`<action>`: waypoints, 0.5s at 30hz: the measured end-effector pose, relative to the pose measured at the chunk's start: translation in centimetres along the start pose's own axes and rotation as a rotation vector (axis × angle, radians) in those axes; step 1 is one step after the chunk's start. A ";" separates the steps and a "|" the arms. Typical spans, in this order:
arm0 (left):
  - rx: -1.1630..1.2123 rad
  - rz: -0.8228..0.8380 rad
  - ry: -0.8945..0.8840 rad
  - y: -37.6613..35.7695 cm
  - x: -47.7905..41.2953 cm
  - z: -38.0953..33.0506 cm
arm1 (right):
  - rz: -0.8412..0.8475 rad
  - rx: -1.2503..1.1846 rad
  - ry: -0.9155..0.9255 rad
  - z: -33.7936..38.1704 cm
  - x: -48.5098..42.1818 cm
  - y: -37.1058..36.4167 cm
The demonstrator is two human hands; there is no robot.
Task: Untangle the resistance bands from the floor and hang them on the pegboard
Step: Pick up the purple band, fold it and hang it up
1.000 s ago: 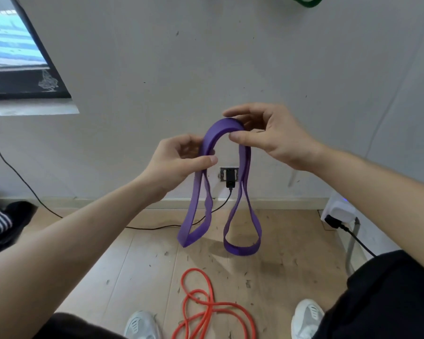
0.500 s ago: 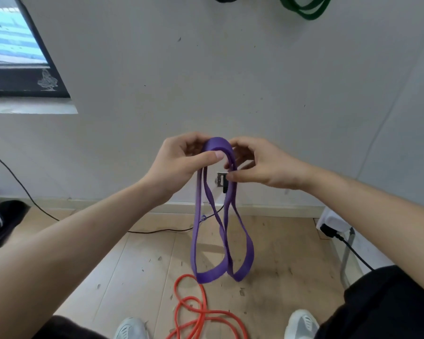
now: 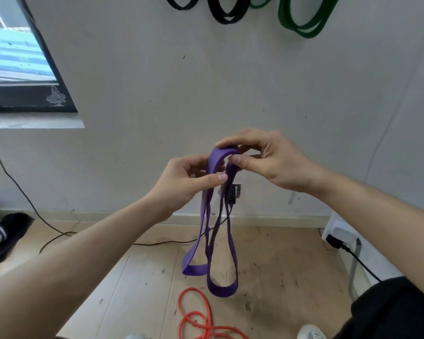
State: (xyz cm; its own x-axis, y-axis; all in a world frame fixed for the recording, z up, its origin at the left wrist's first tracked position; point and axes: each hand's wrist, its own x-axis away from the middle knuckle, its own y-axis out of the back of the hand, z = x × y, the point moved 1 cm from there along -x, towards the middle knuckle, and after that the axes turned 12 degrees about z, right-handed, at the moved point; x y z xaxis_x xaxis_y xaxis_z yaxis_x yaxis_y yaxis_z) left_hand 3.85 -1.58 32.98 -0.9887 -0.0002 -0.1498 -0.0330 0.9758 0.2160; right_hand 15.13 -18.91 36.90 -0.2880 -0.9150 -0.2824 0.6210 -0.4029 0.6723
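Observation:
A purple resistance band (image 3: 222, 287) hangs doubled in front of me, its two lower loops dangling just above the wooden floor. My left hand (image 3: 186, 182) pinches its left strand between thumb and fingers. My right hand (image 3: 272, 162) pinches the top bend of the band, fingers curled over it. An orange band (image 3: 196, 319) lies coiled on the floor below. Black bands (image 3: 227, 11) and a green band (image 3: 304, 23) hang on the wall at the top edge.
A wall socket with a black plug (image 3: 233, 194) sits behind the purple band, its cable (image 3: 59, 234) trailing left across the floor. A white power strip (image 3: 338, 234) is at the right, dark clothing (image 3: 0, 236) at the left, a window (image 3: 17, 69) upper left.
The view has tilted up, bringing the hung black and green bands into sight. My right hand has risen to the top bend of the purple band; the lower loops have swung a little.

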 end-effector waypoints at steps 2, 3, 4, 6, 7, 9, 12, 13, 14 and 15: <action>0.018 0.038 0.027 -0.5 0.0 0.2 | -0.002 -0.015 0.028 0.4 -0.1 -0.2; 0.021 0.057 0.050 -0.8 -0.1 0.4 | -0.001 -0.022 0.040 0.6 -0.2 -0.3; 0.017 0.075 0.078 -1.2 -0.1 0.8 | -0.003 -0.025 0.048 0.8 -0.2 -0.2; 0.011 0.096 0.128 -2.0 -0.3 1.9 | -0.023 -0.036 0.070 1.0 -0.3 -0.1; 0.022 0.094 0.148 -2.4 -0.4 2.5 | -0.043 -0.048 0.084 1.1 -0.3 0.1; 0.034 0.086 0.177 -3.2 -0.5 3.6 | -0.106 -0.088 0.104 1.1 -0.3 0.5; -0.016 0.073 0.212 -3.9 -0.9 4.9 | -0.223 -0.232 0.101 0.8 -0.3 1.2; -0.031 0.068 0.219 -4.0 -1.0 5.2 | -0.270 -0.295 0.091 0.6 -0.2 1.6; -0.037 0.064 0.220 -4.1 -1.1 5.4 | -0.321 -0.349 0.080 0.4 -0.1 2.0; -0.036 0.064 0.213 -4.1 -1.2 5.5 | -0.370 -0.392 0.066 0.0 0.0 2.6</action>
State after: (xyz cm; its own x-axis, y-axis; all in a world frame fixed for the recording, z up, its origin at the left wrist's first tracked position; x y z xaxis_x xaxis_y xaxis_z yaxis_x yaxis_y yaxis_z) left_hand 6.02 -4.43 26.99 -0.9974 0.0121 0.0713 0.0298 0.9670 0.2530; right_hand 16.72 -19.92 38.64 -0.5008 -0.7046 -0.5028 0.7155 -0.6639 0.2177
